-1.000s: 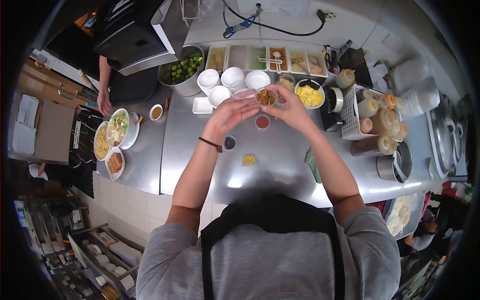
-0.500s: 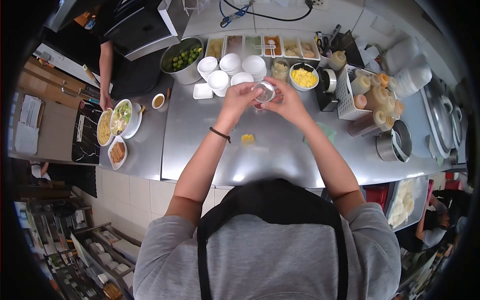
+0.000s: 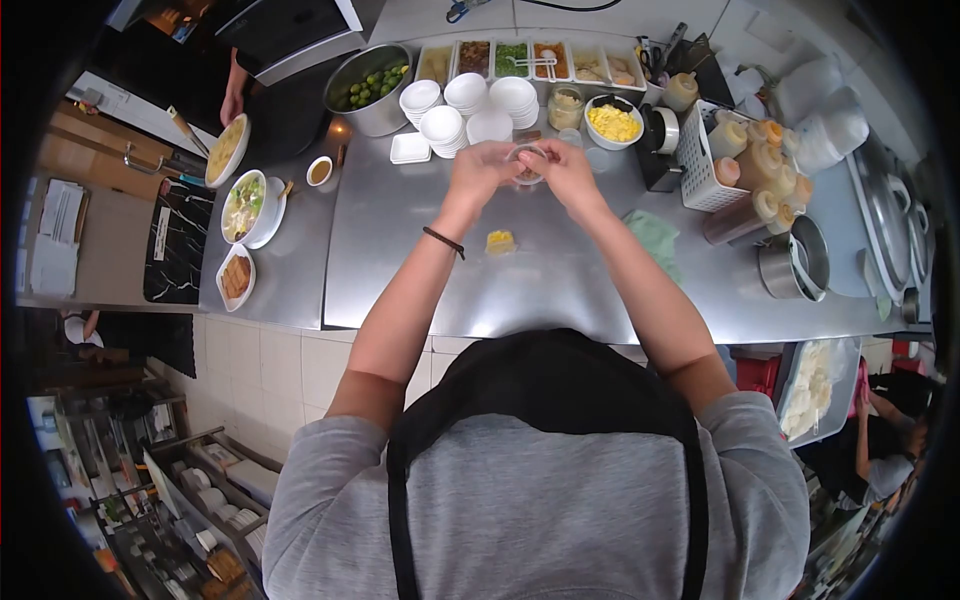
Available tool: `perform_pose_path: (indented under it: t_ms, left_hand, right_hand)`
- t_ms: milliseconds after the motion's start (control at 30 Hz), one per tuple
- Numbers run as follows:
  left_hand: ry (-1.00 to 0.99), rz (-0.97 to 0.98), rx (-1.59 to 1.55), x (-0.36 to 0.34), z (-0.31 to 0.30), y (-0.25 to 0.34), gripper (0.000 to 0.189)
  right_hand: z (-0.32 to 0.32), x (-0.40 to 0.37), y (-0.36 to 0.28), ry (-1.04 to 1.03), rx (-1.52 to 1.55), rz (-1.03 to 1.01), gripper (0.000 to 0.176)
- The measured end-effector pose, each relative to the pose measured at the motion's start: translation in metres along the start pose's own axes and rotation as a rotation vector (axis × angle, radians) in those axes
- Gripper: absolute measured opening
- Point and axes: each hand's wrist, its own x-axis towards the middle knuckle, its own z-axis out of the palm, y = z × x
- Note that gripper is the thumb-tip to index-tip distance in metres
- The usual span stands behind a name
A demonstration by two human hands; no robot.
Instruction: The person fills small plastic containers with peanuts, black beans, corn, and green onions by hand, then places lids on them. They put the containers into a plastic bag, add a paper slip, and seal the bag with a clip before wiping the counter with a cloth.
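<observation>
Between my fingers is a small clear plastic cup (image 3: 527, 170) with brownish contents at the bottom. My left hand (image 3: 480, 178), slightly blurred, is closed on the cup's left side, a dark band around its wrist. From the right, my right hand (image 3: 568, 178) grips the same cup, its thumb at the rim. A second small clear cup (image 3: 500, 242) with yellow food stands on the steel counter (image 3: 420, 285) between my forearms. Just beyond my right hand lie round clear plastic pieces (image 3: 598, 160).
Stacked white bowls (image 3: 441, 128), a pot of green citrus (image 3: 370, 88), topping trays (image 3: 511, 60) and a bowl of yellow food (image 3: 613, 122) line the back. Sauce bottles (image 3: 760, 170) fill a basket at right. Left are a soup bowl (image 3: 243, 205) and another person's hand (image 3: 232, 106).
My hands have come together around the cup, tilting it less toward the camera. At left, the other person's hand has moved the noodle dish back, away from the soup bowl.
</observation>
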Motion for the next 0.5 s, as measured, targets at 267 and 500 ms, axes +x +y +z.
perform_pose_path:
  t_ms: [267, 500]
  left_hand:
    - [0.058, -0.145, 0.247, 0.001, -0.052, -0.040, 0.030]
    - [0.094, 0.009, 0.780, 0.011, -0.043, -0.100, 0.039]
  right_hand:
    - [-0.057, -0.023, 0.004, -0.197, -0.709, -0.072, 0.036]
    - [-0.146, -0.105, 0.075, -0.029, -1.764, -0.044, 0.019]
